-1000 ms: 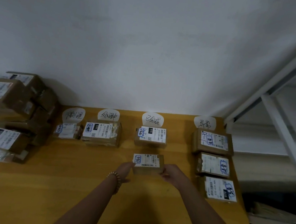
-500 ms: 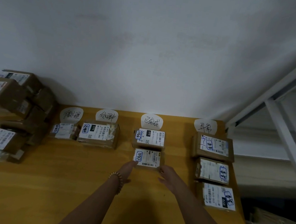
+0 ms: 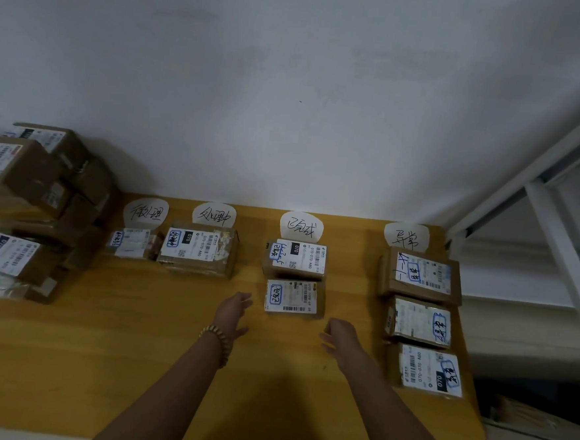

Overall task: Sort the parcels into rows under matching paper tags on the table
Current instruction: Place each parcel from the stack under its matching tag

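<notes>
Several white paper tags line the table's far edge; the third tag (image 3: 301,225) heads a row of two parcels. A small brown parcel (image 3: 293,297) with a white label lies flat right behind the first parcel (image 3: 295,258) of that row. My left hand (image 3: 233,311) hovers just left of the small parcel, fingers relaxed, holding nothing. My right hand (image 3: 341,337) is below and right of it, loosely curled and empty. Neither hand touches the parcel.
Three parcels form a row under the rightmost tag (image 3: 406,236). Single parcels sit under the first tag (image 3: 145,213) and second tag (image 3: 214,214). A pile of unsorted parcels (image 3: 25,208) fills the table's left end. A white metal shelf frame (image 3: 556,218) stands at the right.
Both hands pushed the small parcel up against the parcel under the third tag, then let go and drew back toward me.
</notes>
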